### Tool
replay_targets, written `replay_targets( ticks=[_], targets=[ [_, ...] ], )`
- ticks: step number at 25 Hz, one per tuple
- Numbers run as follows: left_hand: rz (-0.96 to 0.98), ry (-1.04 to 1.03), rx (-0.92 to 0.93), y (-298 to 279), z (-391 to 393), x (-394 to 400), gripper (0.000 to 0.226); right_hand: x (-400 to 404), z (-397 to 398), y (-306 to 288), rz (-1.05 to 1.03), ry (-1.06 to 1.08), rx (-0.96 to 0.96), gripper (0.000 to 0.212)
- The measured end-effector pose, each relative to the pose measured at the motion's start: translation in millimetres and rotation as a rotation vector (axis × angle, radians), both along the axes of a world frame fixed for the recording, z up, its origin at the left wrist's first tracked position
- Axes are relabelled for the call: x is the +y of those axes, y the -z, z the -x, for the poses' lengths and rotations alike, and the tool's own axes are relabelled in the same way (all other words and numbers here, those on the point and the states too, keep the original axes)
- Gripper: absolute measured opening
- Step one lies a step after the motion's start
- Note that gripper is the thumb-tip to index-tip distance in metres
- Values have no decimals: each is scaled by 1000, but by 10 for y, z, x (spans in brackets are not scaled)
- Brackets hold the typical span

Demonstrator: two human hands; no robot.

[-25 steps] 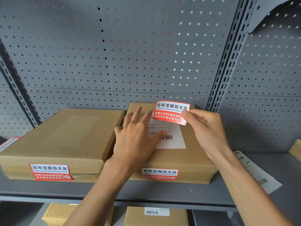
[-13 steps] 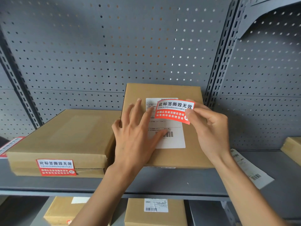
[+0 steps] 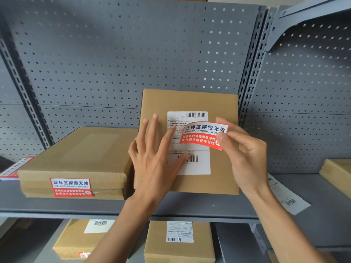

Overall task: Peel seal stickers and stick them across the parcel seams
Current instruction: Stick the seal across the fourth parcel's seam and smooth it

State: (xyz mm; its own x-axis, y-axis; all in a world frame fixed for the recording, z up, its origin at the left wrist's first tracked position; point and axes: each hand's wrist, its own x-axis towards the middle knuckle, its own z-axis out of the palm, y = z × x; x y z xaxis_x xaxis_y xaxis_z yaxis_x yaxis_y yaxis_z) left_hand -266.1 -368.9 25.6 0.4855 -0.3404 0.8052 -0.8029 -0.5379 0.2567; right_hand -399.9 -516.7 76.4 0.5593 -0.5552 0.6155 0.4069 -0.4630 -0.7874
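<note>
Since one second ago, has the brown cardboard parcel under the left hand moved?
Yes. The brown cardboard parcel has tipped up to stand against the grey perforated back panel; its front seam sticker no longer shows.

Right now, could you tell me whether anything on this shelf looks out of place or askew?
Yes. The parcel under the left hand is tipped up on edge, leaning back, unlike the flat parcel beside it. A loose paper label lies bare on the shelf at right. The sticker in the right hand is curled.
</note>
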Motion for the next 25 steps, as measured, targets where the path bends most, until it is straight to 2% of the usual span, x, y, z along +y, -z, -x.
replay_targets(
  ticks=[4, 8, 12, 17, 23, 25],
  targets=[
    [57, 33, 49, 3, 27, -23, 69, -13, 13, -29, -3, 4, -4, 15],
    [245, 121, 206, -54, 32, -30, 73, -52, 21, -28, 6, 16, -15, 14],
    [343, 158, 330, -106, 35, -17, 71, -61, 21, -16, 33, 20, -36, 13],
    [417, 184, 395, -171, 18, 10, 74, -51, 1, -42, 73, 87, -49, 20],
    [563, 252, 458, -278, 19, 63, 97, -84, 20, -91, 23, 120, -84, 24],
    [597, 258, 426, -307, 19, 62, 96, -73, 22, -102, -20, 115, -99, 20]
  ],
)
